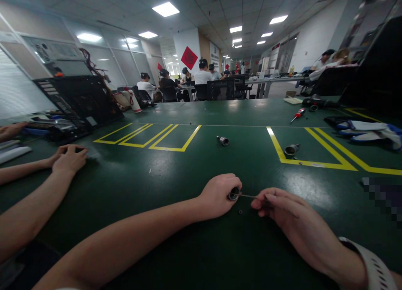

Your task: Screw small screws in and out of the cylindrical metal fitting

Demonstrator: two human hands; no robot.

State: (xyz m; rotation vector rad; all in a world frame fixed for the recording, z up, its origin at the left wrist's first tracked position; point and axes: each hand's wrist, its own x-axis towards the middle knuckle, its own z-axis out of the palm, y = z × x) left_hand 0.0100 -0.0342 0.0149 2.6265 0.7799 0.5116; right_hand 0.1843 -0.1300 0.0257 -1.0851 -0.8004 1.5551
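My left hand is closed around a hollow metal cylinder, its open end turned to the right. Between the fingertips of my right hand is a thin metal rod. The rod's far tip reaches into the cylinder's mouth, so that end is hidden. On the green table just below lies a tiny dark ring. Farther back rests a similar metal cylinder with a narrow stem. Another metal cylinder sits inside a yellow-taped outline.
Yellow tape marks boxes on the green table. A co-worker's hands are at the left. Toward the back right lie a red-handled screwdriver, a dark power tool and blue-white gloves. Black equipment stands back left.
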